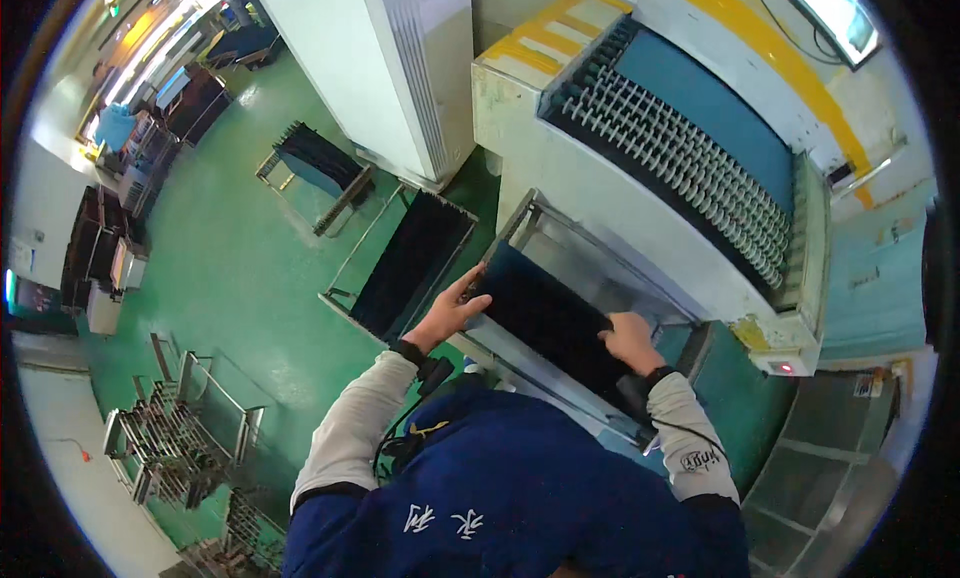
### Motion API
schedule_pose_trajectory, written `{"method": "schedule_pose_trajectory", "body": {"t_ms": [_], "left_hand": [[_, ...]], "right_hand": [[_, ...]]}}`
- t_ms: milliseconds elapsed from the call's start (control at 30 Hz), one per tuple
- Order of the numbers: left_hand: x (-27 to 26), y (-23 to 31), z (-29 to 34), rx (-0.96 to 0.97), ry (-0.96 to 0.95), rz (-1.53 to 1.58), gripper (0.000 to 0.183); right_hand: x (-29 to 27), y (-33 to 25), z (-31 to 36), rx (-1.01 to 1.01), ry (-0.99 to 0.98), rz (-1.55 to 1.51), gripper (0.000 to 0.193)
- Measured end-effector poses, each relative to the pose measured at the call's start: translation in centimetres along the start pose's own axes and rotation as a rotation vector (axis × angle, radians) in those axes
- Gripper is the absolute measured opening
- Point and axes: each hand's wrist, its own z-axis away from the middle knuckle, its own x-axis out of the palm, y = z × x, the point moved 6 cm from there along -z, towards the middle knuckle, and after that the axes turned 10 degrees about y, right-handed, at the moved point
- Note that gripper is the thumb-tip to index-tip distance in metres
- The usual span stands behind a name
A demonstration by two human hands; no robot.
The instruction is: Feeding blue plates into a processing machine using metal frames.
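Note:
In front of me stands a metal rack [570, 218] that holds a row of dark, thin flat panels [550, 313] packed side by side. My left hand [450, 310] is at the left end of the row, its thumb and index finger spread apart beside the panels' edge. Over the right part of the row, my right hand [630, 342] has its fingers curled at a panel's edge. How many panels it grips is hidden beneath the fingers. Dark bands with small devices are on both wrists.
A conveyor machine [640, 193] with rows of rollers rises beyond the rack. Left of my rack stand a second loaded rack [410, 263] and a smaller one [318, 168]. A tall white cabinet [375, 68] is behind them. Bare frames [180, 438] pile up at lower left.

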Motion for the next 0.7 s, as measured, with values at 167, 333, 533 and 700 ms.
{"method": "schedule_pose_trajectory", "body": {"t_ms": [167, 333, 533, 700], "left_hand": [[-0.1, -1.0, -0.2, 0.116, -0.006, 0.047, 0.07], [-0.2, -2.5, -1.2, 0.127, -0.013, 0.131, 0.068], [-0.4, -0.6, -0.3, 0.075, -0.044, -0.007, 0.069], [-0.1, 0.1, 0.1, 0.081, -0.05, 0.007, 0.069]], "right_hand": [[-7.1, -0.9, 0.5, -0.005, 0.102, -0.044, 0.034], [-19.0, -0.6, 3.0, 0.032, 0.235, -0.059, 0.039], [-33.1, 1.1, 9.5, 0.346, 0.648, -0.558, 0.03], [-34.0, 8.3, 13.4, 0.411, 1.184, -0.925, 0.028]]}}
